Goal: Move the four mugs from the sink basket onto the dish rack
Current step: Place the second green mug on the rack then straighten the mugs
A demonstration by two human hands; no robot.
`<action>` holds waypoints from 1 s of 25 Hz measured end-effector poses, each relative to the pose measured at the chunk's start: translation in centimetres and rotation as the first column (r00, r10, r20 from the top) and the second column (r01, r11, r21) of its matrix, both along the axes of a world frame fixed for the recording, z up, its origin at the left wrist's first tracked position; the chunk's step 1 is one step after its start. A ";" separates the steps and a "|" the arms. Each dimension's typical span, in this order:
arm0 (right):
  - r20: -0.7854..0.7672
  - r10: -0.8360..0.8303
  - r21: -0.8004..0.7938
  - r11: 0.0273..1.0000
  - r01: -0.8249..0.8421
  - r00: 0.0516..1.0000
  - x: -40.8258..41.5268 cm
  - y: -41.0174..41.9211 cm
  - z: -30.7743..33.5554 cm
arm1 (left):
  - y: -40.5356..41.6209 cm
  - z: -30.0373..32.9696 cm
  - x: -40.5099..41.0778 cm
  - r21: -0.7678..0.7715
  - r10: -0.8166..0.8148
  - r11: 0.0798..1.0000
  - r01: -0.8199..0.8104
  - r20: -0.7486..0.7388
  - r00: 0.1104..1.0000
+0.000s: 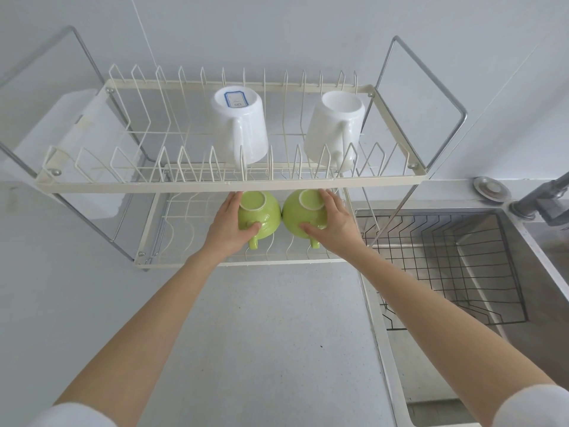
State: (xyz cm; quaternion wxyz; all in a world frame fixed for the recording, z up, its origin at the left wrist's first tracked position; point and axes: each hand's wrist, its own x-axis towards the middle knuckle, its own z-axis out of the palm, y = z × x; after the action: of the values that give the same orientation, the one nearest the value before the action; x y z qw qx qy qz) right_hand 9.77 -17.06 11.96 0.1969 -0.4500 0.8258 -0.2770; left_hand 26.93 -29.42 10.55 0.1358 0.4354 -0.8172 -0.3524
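Two white mugs stand upside down on the upper tier of the cream wire dish rack [197,184]: one [243,131] in the middle, one [334,127] to the right. Two green mugs sit upside down and side by side on the lower tier, handles toward me. My left hand [226,224] grips the left green mug [261,217]. My right hand [334,223] grips the right green mug [297,217]. The black wire sink basket [446,266] lies in the sink at right with nothing in it.
A steel sink [542,278] with a grey faucet [542,198] fills the right side. A white plastic board [77,143] leans behind the rack's left end. The grey countertop [261,334] stretches in front of the rack.
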 end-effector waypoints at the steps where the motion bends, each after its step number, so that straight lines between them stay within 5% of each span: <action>1: -0.002 0.000 0.001 1.000 0.000 1.000 0.0 0.0 0.0 | 0.0 0.0 0.0 0.004 -0.003 1.000 0.004 -0.012 1.000; 19: 0.018 0.028 0.012 1.000 -0.028 0.999 0.0 0.5 -0.3 | -0.1 0.7 0.3 0.094 -0.074 0.993 0.076 -0.026 0.997; 25: -0.128 0.087 -0.029 0.995 -0.091 0.988 0.7 1.3 0.6 | 1.0 2.0 0.9 0.011 -0.037 0.999 0.036 0.098 0.994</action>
State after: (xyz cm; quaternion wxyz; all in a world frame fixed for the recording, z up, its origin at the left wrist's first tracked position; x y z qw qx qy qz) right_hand 10.50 -15.73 12.52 0.1484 -0.5066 0.8107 -0.2531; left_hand 27.79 -28.46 12.56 0.0871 0.4378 -0.8291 -0.3366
